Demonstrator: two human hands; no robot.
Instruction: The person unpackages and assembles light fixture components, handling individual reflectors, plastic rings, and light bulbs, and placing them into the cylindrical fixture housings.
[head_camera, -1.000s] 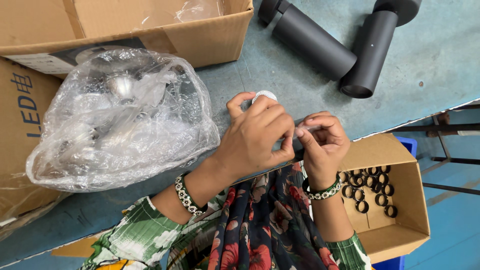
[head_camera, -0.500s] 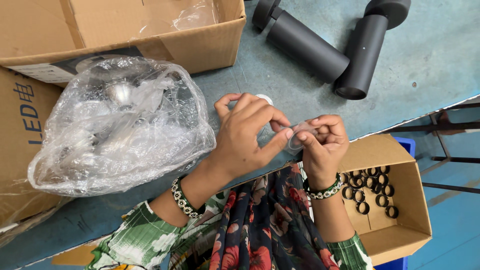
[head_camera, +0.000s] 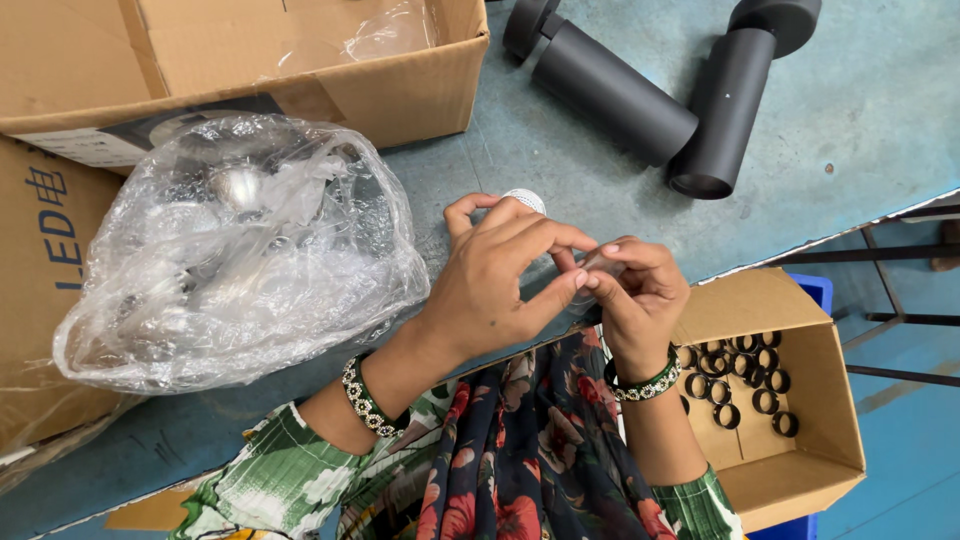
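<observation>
Pinching a small clear piece (head_camera: 598, 264) between them just above the tabletop (head_camera: 860, 130) edge, the left hand (head_camera: 500, 275) and right hand (head_camera: 640, 295) meet fingertip to fingertip — a plastic bag (head_camera: 240, 250) lies left, black tubes (head_camera: 650, 90) beyond.

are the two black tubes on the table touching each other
Touching. The head view shows the longer black tube with its lower end against the side of the other black tube, no gap visible.

Sleeves: green (head_camera: 280, 470) with white floral print, ending short of the wrists
Garment front: dark scarf (head_camera: 530, 440) with red and pink flowers
Left wrist: beaded bangle (head_camera: 365, 398), green and white
Right wrist: matching bangle (head_camera: 648, 384)
</observation>
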